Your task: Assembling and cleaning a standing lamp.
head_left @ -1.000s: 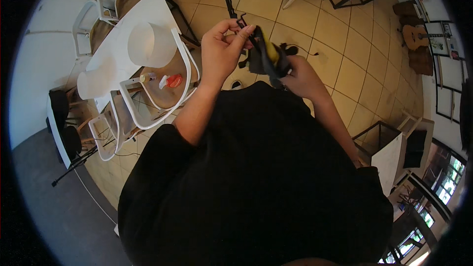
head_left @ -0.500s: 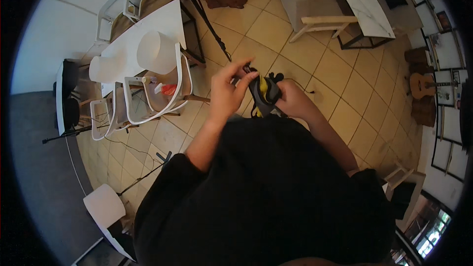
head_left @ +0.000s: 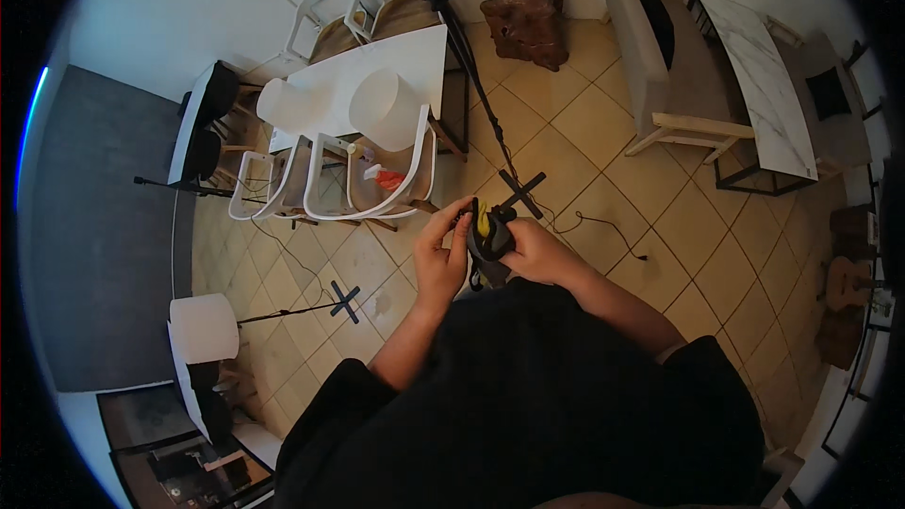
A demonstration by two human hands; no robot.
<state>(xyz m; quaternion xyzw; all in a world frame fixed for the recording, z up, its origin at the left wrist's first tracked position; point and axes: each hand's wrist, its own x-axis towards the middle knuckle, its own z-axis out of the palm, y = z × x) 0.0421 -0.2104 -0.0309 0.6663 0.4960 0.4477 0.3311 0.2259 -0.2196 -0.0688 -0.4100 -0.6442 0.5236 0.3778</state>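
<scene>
At the far left of the frame stood a dark grey panel, with a white shade near its lower right corner. Further in, a black cross-shaped foot rested on the tiled floor. In the upper left, two pale round drums sat on a white table. A white-framed chair stood just below that table's edge, and a red-and-white item lay on its seat.

Near the centre of the frame, the left hand had its grip drawn together, thumb and fingers pinching the upper left edge of a dark grey pouch-like thing. Yellow showed at the mouth of that thing, which was held up between both hands, just above the black shirt in the picture. The right hand had its grip closed around the right side; its fingertips were hidden.

A second black cross-shaped base showed just above the hands. A thin black cable curled over the floor to their right. In the upper right stood a cushioned bench beside a marble-patterned table, and a guitar was at the far right.
</scene>
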